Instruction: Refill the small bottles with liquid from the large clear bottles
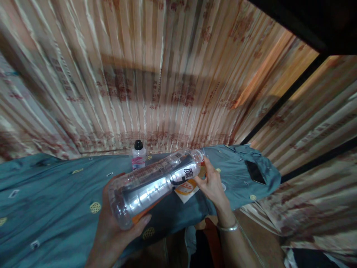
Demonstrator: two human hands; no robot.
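A large clear plastic bottle [150,190] with a silver label and dark lettering lies slanted in front of me, its uncapped-looking mouth up to the right. My left hand [118,232] is wrapped round its base end from below. My right hand [213,186], with a silver bangle at the wrist, grips the bottle near the neck, thumb and fingers on either side. Partly hidden beneath the bottle is a white and orange packet [184,195]. Behind the bottle stands a small clear bottle [138,158] with a black cap and pink label. A small white round thing [224,187] shows beside my right hand.
A teal patterned cloth [64,193] covers the surface under my hands. A dark phone [255,172] lies near its right end. A striped, flowered curtain [156,82] hangs behind, and a black pole [281,102] rises at the right.
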